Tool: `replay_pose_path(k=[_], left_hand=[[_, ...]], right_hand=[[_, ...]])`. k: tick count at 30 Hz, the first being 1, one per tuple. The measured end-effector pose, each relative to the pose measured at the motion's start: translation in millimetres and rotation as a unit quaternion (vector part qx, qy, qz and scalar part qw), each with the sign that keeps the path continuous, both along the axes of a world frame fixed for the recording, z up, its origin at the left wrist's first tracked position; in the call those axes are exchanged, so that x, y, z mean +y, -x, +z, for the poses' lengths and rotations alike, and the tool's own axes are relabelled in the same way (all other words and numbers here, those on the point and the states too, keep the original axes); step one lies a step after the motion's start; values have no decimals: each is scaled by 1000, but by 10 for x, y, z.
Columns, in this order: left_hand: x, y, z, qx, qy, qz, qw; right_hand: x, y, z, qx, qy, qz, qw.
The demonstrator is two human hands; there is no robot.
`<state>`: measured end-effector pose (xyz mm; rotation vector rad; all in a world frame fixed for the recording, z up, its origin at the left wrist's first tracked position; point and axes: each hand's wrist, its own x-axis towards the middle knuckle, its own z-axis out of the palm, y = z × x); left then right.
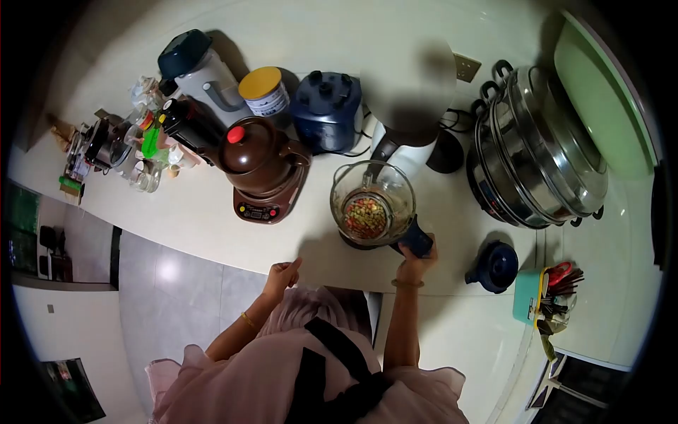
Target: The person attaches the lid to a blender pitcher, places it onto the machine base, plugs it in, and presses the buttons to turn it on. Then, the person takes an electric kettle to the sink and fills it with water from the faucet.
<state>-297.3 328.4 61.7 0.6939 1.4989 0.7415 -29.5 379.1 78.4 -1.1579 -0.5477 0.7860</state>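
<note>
My right hand (418, 258) is closed round the dark blue handle of a clear blender jug (342, 185). The jug is on the white counter, and small red, green and tan pieces (365, 216) lie at its bottom. My left hand (284, 274) is in front of the counter's edge, apart from the jug. Its fingers are curled in, one digit points up, and no object shows in it. A dark blue lid (496, 267) sits to the right of my right hand. Behind the jug stands the blue blender base (326, 113).
A brown electric pot (258, 166) stands left of the jug. Behind it are a yellow-lidded tin (263, 92) and a grey pitcher (212, 85). A stacked steel steamer (533, 155) is at the right, near a teal utensil holder (526, 295). Bottles and jars crowd the far left.
</note>
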Motion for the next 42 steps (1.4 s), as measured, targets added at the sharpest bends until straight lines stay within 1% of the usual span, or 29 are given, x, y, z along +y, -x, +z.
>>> replay_pose_path(k=[2, 4, 5, 7, 8, 9, 11, 12, 13, 15, 16, 17, 18, 19, 21, 23, 24, 25, 27, 28, 29, 31, 32, 33, 35, 36, 37, 39, 42], left_hand=[[82, -145, 29, -12, 3, -15, 1000], [160, -325, 35, -25, 3, -31, 999], [136, -378, 38, -39, -3, -43, 998], [165, -439, -6, -51, 13, -99, 994], [145, -465, -32, -35, 22, -106, 994], [126, -493, -64, -19, 29, -111, 993], [108, -512, -94, -9, 40, -128, 991], [88, -531, -94, -5, 47, -128, 991], [98, -564, -101, -8, 47, -136, 990], [82, -602, -87, 10, 64, -137, 988], [71, -610, -99, -8, 61, -144, 988], [71, -633, -104, -4, 61, -130, 990], [66, -674, -106, -17, 52, -146, 988], [64, -694, -100, -29, 41, -156, 986], [72, -733, -85, -41, 31, -166, 985], [76, -730, -65, -43, 18, -163, 986], [76, -716, -64, -49, 8, -184, 982], [66, -695, -88, -50, 2, -173, 984], [33, -638, -150, -41, 12, -161, 986], [7, -601, -155, -44, 8, -153, 987], [-7, -567, -165, -47, 2, -151, 987], [-8, -513, -175, -54, -9, -145, 988], [-11, -485, -178, -47, -9, -148, 988], [-19, -455, -185, -39, -8, -152, 988], [-18, -420, -248, -60, -9, -147, 987], [-13, -407, -279, -77, -8, -145, 986], [-3, -394, -295, -85, -11, -147, 985], [-2, -359, -327, -96, -37, -160, 982], [-24, -258, -299, -115, -44, -146, 982]], right_hand=[[-63, -87, -68, 10, 23, -11, 1000], [-62, -194, -6, -120, 67, 98, 986], [-108, -229, 60, -115, 80, 86, 986], [-147, -364, 297, -61, -16, 194, 979], [-187, -456, 357, -41, -53, 216, 974], [-303, -624, 308, -52, -47, 187, 980], [-599, -934, -18, 105, 133, 72, 983], [-812, -1040, -218, 137, 176, -25, 975], [-941, -1146, -321, 135, 175, -33, 975], [-1109, -1344, -482, 312, 260, -224, 886], [-1197, -1470, -682, 312, 264, -216, 887], [-1257, -1611, -926, 424, 123, -127, 888], [-1264, -1714, -1064, 525, -18, -30, 850], [-1148, -1795, -970, 586, 9, -83, 806], [-916, -1839, -912, 603, -107, -88, 786], [-791, -1916, -907, 593, -93, -112, 792], [-773, -1972, -1011, 566, -87, -95, 814], [-802, -2061, -1132, 566, -85, -82, 816], [-832, -2188, -1273, 591, -184, 23, 785], [-815, -2122, -1102, 570, -141, -28, 809], [-809, -2020, -939, 567, -139, -20, 811], [-833, -1810, -639, 428, -83, -13, 900], [-815, -1683, -383, 387, -32, -23, 921], [-829, -1619, -168, 383, -32, -20, 923], [-888, -1490, 151, 258, 18, -31, 965], [-914, -1474, 234, 166, -19, 5, 986], [-890, -1348, 440, 158, -22, 3, 987], [-794, -1023, 870, -73, -29, -38, 996], [-707, -658, 1231, -184, -13, 6, 983]])
